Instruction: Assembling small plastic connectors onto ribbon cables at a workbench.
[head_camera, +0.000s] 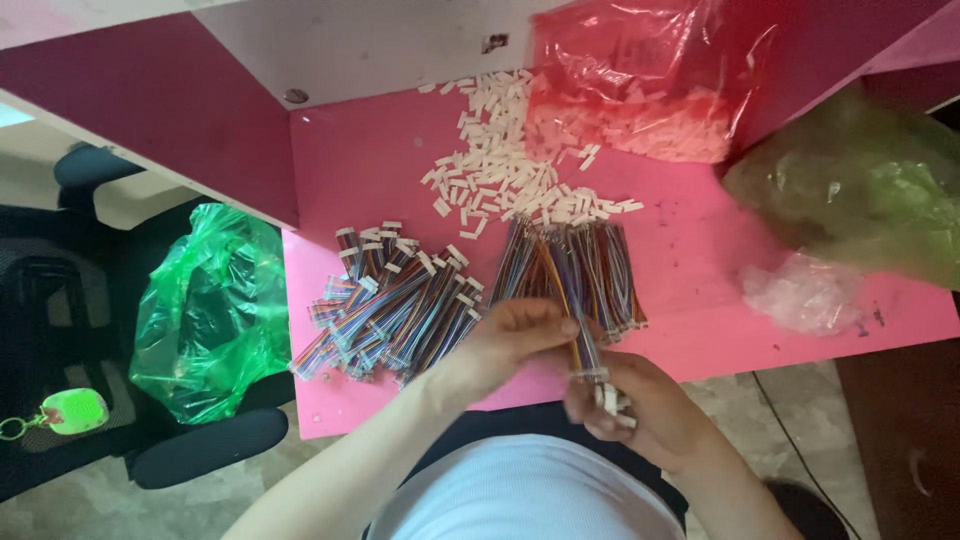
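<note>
**Both hands closed on wires and connectors at the near edge of the desk**

The left hand (515, 335) reaches in from the near left, its fingers (555, 325) pinched shut around a thin multicoloured wire strand (583, 350) that runs down from the loose wire bundle (575, 270) lying on the pink desk (690, 250). The right hand (640, 405) sits just below and to the right, off the near edge of the desk, its fingers curled closed around several small white connectors (612, 400); the lower end of the strand meets these connectors at the right hand. The 2 hands are just beside each other, almost touching.

Left of the hands, on the desk, lies a heap of finished wires with white ends (395, 300). Farther back, loose white connector housings (500, 170) are scattered across the desk, spilling from a red plastic bag (640, 80) at the far right. A green plastic bag (860, 180) rests at the right edge, with a crumpled clear plastic bag (800, 290) just in front of it. Another green bag (210, 310) lies on a black chair (60, 300) to the left of the desk, near a green key fob (72, 410).
</note>
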